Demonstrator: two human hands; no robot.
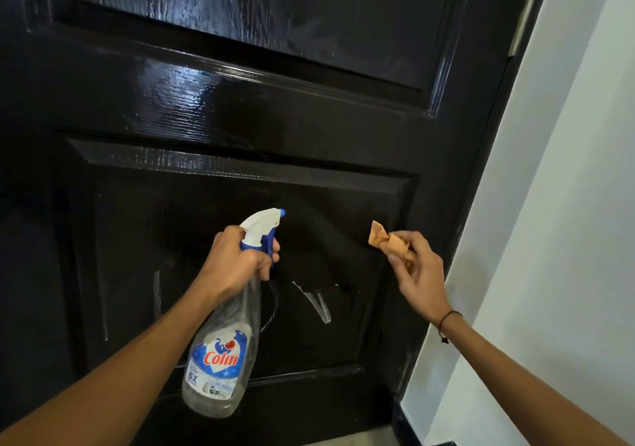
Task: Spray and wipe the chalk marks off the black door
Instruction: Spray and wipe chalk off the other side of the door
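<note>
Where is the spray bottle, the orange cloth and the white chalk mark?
spray bottle (220, 359): head view, on its label.
orange cloth (385, 239): head view, on its crumpled middle.
chalk mark (318, 303): head view, on the white streaks.

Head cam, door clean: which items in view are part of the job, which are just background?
Part of the job:
- black door
- chalk marks on its lower panel
- Colin spray bottle, gripped by the left hand
- orange cloth, pinched in the right hand

Background:
- white wall
- dark skirting
- black wrist cord
</note>
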